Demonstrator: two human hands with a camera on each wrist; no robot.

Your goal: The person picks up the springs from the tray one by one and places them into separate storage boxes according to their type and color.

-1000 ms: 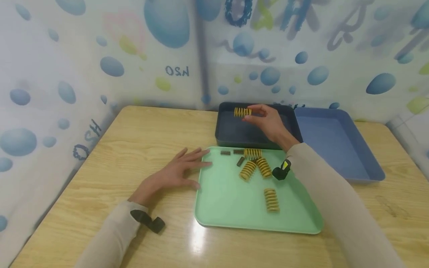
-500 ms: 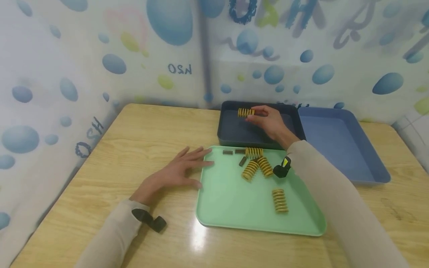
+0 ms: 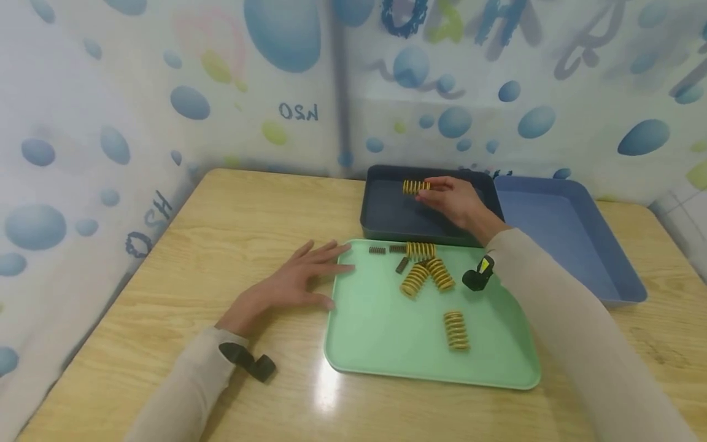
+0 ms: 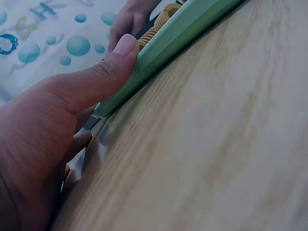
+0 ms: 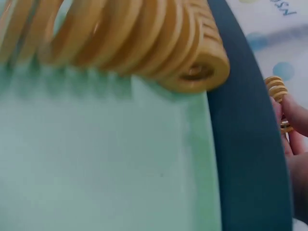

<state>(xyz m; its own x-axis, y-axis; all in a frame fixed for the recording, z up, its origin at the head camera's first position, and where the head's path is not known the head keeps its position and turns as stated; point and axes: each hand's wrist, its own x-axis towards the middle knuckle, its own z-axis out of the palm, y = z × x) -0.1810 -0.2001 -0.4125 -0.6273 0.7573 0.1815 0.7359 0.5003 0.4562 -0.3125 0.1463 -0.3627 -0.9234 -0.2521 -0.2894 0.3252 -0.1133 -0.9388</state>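
A yellow spring (image 3: 416, 187) is being held over the dark tray (image 3: 386, 212), one end pinched between thumb and fingers of the right hand (image 3: 455, 201); its height above the tray floor cannot be told. Across the way, the left hand (image 3: 293, 279) is placed at the left rim of the green tray (image 3: 381, 325), fingers spread, the thumb laid against the edge. And the far end is crowded: three yellow springs (image 3: 440, 274) are bunched there, small dark springs (image 3: 377, 250) scattered beside them. Nearer the front, well apart, a lone spring (image 3: 456, 331) is seen. To the right, the blue tray (image 3: 558, 239) is partly hidden by the right sleeve (image 3: 563, 307), by which the green tray's right side is crossed too. All is carried by the table (image 3: 265, 215).
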